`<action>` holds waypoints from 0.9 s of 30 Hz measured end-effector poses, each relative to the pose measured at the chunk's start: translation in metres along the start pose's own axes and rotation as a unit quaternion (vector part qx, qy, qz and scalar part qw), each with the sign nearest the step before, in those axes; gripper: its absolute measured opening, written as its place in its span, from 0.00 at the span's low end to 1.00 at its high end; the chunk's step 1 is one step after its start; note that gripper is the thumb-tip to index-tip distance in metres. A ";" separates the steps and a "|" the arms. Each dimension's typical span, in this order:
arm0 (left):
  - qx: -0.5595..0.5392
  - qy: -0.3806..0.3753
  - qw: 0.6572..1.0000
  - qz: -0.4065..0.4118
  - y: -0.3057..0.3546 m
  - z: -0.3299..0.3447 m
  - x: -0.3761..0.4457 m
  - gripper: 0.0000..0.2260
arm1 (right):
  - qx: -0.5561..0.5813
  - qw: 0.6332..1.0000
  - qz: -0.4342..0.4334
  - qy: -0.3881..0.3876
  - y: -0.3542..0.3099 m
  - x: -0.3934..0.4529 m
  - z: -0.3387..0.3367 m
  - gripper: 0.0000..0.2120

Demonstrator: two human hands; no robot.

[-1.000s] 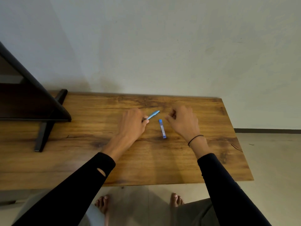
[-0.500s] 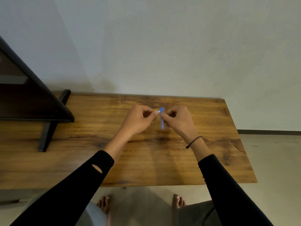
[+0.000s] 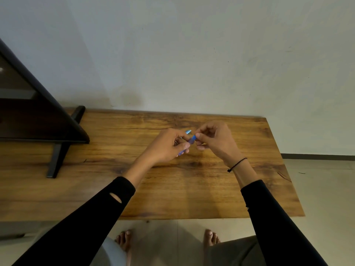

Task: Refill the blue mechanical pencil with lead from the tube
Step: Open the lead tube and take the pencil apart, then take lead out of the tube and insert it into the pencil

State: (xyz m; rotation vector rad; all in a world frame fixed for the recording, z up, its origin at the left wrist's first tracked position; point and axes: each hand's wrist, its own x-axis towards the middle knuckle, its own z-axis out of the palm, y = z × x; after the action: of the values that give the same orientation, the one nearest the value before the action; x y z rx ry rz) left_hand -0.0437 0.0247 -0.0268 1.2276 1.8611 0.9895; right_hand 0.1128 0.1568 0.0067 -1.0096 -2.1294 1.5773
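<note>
A slim light-blue mechanical pencil (image 3: 188, 132) and a small translucent blue lead tube (image 3: 192, 140) are being held together in the grip of the left hand (image 3: 166, 145), above the brown wooden tabletop (image 3: 211, 189). The tube's upper end is being pinched by the right hand (image 3: 216, 140).
</note>
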 end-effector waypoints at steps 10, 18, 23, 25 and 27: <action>0.051 -0.003 0.999 -0.002 0.006 -0.003 -0.002 0.06 | -0.078 0.997 0.021 -0.010 0.001 0.002 -0.001 0.04; 0.075 0.007 0.997 -0.017 0.011 -0.004 -0.001 0.07 | -0.130 0.991 0.032 0.022 0.001 0.003 0.004 0.07; 0.047 0.030 0.998 -0.037 0.008 -0.010 0.000 0.08 | -0.181 0.981 0.065 0.025 0.002 0.002 -0.009 0.06; 0.052 0.048 0.997 -0.030 0.007 -0.013 0.001 0.08 | -0.255 0.963 0.082 -0.015 0.004 0.000 0.000 0.06; 0.062 0.057 0.996 -0.014 0.008 -0.015 0.003 0.07 | -0.330 0.940 0.083 -0.010 0.007 -0.001 0.011 0.04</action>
State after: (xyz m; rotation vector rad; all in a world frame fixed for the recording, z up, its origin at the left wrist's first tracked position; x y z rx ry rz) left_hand -0.0538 0.0261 -0.0137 1.2357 2.0495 0.9588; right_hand 0.1088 0.1494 -0.0038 -1.3960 -2.7192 0.9207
